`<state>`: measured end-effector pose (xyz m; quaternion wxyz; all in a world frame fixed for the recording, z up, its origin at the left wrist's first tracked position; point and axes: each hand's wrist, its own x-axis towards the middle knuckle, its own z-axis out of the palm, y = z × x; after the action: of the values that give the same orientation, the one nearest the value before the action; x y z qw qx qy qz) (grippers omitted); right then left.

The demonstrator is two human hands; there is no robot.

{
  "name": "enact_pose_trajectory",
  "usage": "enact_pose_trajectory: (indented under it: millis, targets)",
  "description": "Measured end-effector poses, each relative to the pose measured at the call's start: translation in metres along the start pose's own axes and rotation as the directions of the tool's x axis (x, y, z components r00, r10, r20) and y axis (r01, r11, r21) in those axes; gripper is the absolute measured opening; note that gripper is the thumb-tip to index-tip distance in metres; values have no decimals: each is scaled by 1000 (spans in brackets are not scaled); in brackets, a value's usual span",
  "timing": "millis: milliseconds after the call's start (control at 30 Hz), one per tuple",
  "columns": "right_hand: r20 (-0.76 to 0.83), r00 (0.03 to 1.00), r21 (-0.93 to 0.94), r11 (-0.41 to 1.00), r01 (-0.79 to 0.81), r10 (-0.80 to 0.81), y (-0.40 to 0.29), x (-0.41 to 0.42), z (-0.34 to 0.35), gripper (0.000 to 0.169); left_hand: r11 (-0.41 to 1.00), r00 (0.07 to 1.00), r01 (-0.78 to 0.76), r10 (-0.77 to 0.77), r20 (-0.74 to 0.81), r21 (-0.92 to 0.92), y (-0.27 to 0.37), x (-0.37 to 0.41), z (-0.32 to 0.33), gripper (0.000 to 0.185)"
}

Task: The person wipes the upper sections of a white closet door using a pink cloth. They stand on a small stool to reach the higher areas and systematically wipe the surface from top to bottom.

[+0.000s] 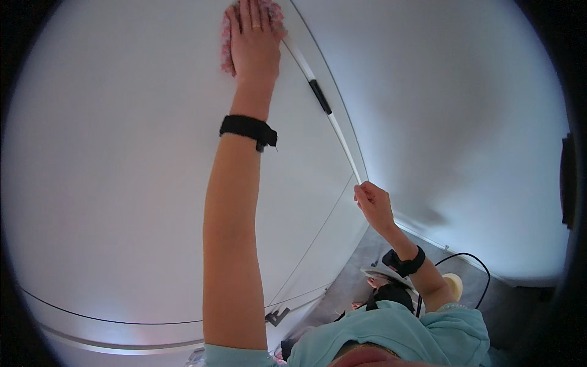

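My left hand (255,50) lies flat, fingers stretched upward, on a pink and white fluffy cloth (227,50) pressed against a large white panel (137,160) near the top of the view. My right hand (375,204), lower and to the right, is closed around the lower end of a thin white strip or rod (341,137). A black sleeve or grip (320,96) sits partway along this strip. The strip's upper end runs up beside the cloth and my left hand. Both wrists wear black bands.
A white wall (458,114) stands at the right, with a dark object (567,181) at its far edge. Below are a grey floor (357,261), a curved black cable (486,270), a round pale yellow object (454,286) and a dark metal fitting (277,316) by the panel's lower edge.
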<state>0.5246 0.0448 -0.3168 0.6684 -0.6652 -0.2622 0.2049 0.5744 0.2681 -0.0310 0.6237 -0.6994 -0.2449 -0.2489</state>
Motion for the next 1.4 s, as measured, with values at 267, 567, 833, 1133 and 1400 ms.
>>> enact_pose_trajectory:
  millis: [267, 567, 833, 1133, 1400]
  targets:
    - [26, 1000, 5, 1000, -16, 15, 6, -6, 5, 31, 948, 993, -116, 112, -32, -295, 51, -53, 10, 58]
    - [14, 999, -25, 999, -35, 36, 19, -6, 6, 31, 861, 956, -228, 285, 62, -455, 94, -98, 10, 56]
    - [-11, 1000, -29, 999, 14, -15, 5, 0, -3, 29, 834, 962, -183, 261, 81, -520, 107, -103, 17, 53]
    - [-72, 996, 3, 998, 59, -58, 2, 8, -6, 30, 718, 960, -170, 276, 51, -675, 112, -102, 34, 46]
    - [-81, 989, -36, 992, 123, -126, 21, 11, 0, 30, 790, 949, -280, 314, -32, -545, 110, -137, 39, 44]
